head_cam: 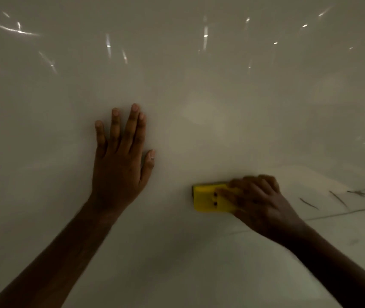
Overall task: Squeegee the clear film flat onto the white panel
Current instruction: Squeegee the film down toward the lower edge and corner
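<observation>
Under my right hand, fingers curled around it, the yellow squeegee lies lengthwise left-to-right on the clear film over the white panel; my left hand, spread flat, presses just beside its leading end.

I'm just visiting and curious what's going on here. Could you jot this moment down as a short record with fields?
surface: white panel, glossy, with light glints near the top
left hand: open, fingers spread, laid flat on the panel
right hand: gripping a yellow squeegee
squeegee position: against the panel, right of the left hand, apart from it
film: an edge and dark creases show to the right of the right hand
picture quality: dim, right hand slightly blurred
</observation>
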{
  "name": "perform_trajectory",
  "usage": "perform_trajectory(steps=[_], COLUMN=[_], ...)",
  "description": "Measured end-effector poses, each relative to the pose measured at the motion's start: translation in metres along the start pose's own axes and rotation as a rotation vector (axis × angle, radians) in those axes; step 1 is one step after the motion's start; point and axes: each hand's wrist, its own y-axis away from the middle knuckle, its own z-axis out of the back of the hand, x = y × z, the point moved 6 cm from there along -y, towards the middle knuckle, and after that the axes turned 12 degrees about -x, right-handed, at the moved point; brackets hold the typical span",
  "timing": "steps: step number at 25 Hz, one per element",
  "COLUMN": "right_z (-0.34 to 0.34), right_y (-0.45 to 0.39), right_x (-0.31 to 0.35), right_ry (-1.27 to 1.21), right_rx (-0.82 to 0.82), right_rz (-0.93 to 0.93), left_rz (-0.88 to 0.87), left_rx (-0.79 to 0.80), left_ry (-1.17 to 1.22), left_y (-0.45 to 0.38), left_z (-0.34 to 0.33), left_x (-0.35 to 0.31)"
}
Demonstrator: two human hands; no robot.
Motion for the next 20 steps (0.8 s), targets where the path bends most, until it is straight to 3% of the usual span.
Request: perform_trajectory(steps=[3,9,12,17,20], right_z=[-0.006,0.0,0.022,0.032,0.017], right_y=[-0.022,0.093,0.099,0.031,0.045], right_x=[0.001,0.02,-0.02,-0.066,-0.04], right_ry=[-0.016,-0.041,-0.006,0.017,-0.021], right_rx=[-0.073,0.169,0.161,-0.038,0.014], right_rz=[-0.085,0.156,0.063,-0.229,-0.122], left_rz=[0.012,0.019,0.05,0.041,0.015], left_rx=[-0.013,-0.027,-0.025,-0.009,-0.004], left_ry=[0.012,0.01,0.007,0.0,0.009], left_y=[-0.02,-0.023,-0.022,-0.028,-0.031], left_z=[-0.006,-0.008,-0.01,-0.014,-0.017], left_x=[-0.025,-0.036,-0.041,-0.058,-0.078])
